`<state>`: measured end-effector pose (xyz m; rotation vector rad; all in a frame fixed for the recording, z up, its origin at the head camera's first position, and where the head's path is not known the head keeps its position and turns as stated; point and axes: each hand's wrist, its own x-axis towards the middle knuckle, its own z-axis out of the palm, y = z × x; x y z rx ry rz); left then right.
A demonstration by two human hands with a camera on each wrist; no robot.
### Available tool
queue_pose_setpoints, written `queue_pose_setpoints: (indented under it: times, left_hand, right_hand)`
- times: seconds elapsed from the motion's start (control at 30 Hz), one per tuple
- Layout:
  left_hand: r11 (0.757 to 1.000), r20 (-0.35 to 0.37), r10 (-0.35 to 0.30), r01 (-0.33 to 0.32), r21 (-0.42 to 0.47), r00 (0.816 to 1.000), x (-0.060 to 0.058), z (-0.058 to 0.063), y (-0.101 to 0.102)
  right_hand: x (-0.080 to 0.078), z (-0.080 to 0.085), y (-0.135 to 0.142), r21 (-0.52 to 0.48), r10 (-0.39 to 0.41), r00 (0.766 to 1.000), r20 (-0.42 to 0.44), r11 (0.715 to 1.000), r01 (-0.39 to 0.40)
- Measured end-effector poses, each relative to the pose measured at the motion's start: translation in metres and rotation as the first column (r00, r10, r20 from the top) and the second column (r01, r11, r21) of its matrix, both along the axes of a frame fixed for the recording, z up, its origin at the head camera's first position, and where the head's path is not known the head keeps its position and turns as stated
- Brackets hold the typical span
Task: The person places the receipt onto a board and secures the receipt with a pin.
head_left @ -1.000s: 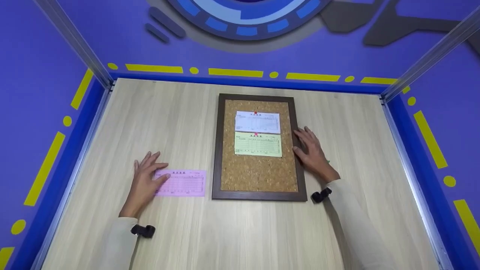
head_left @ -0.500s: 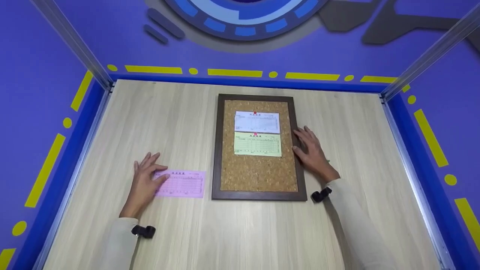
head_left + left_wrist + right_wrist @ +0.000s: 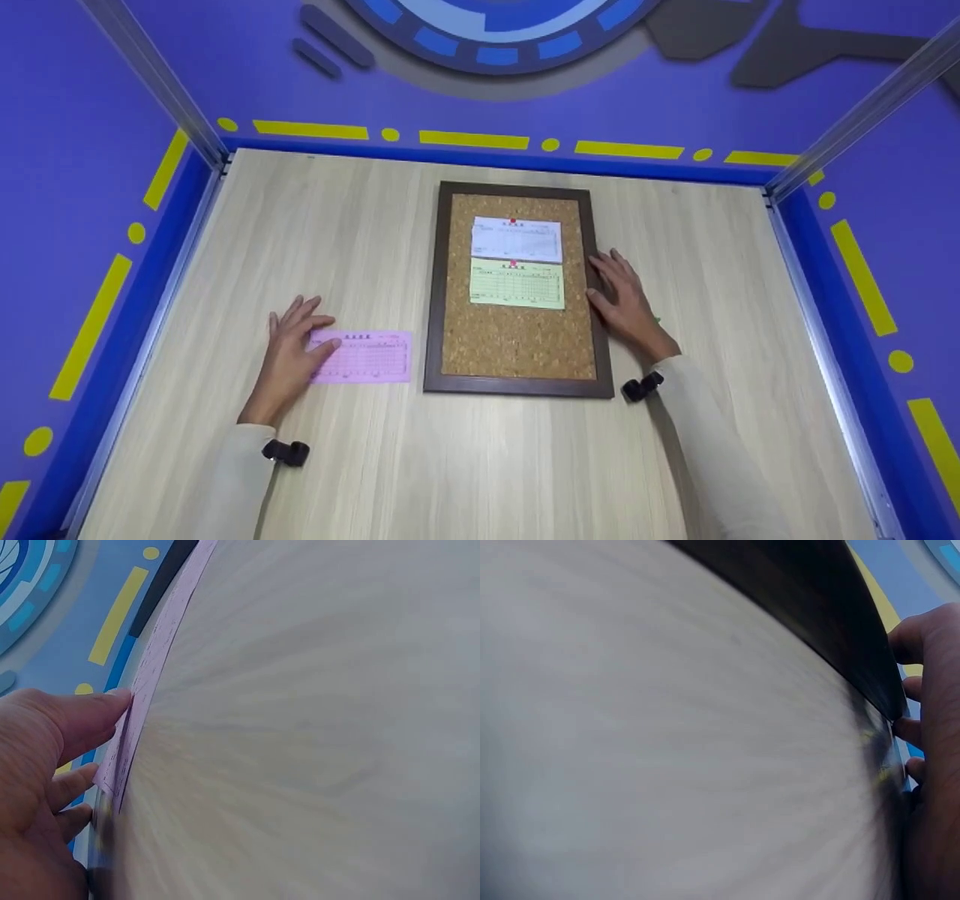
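A pink printed slip (image 3: 367, 357) lies on the table to the left of a cork board (image 3: 517, 341) in a dark brown frame. My left hand (image 3: 289, 352) is at the slip's left end, thumb resting on the paper and the other fingers spread past its edge. My right hand (image 3: 626, 307) touches the board's right side with its fingertips; the right wrist view has these fingers (image 3: 909, 731) against the dark edge. On the cork, a white slip (image 3: 516, 241) hangs from a red pushpin (image 3: 513, 220). Below it, a green slip (image 3: 517, 286) has a pink-red pushpin (image 3: 513, 263).
Pale wood-grain table (image 3: 480, 465) extends around the board. Blue-purple panels (image 3: 420, 105) with yellow markings enclose it at the back and both sides. Something small and green (image 3: 658, 320) shows beside my right wrist, mostly hidden.
Both hands, the board and the slips keep their places. Only the head view has tilted a little, so everything appears slightly higher.
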<state>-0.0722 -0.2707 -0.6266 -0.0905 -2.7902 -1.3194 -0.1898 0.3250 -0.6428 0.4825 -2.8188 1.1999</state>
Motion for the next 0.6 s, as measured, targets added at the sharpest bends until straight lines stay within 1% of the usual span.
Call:
queue_pose_setpoints:
  times: [0.23, 0.4, 0.6]
  left_hand:
    - [1.000, 0.046, 0.011, -0.010, -0.007, 0.999, 0.001, 0.010, -0.011]
    - [1.000, 0.080, 0.022, -0.020, -0.024, 0.997, 0.002, 0.011, -0.015]
    - [0.999, 0.091, 0.029, -0.027, -0.018, 0.995, 0.003, 0.012, -0.014]
  right_hand:
    - [-0.001, -0.002, 0.000, 0.001, -0.002, 1.000, -0.006, 1.000, 0.002]
    - [-0.001, -0.002, 0.001, -0.002, 0.003, 1.000, -0.007, 1.000, -0.003]
    - [-0.001, -0.002, 0.002, -0.006, 0.004, 1.000, -0.009, 1.000, -0.004]
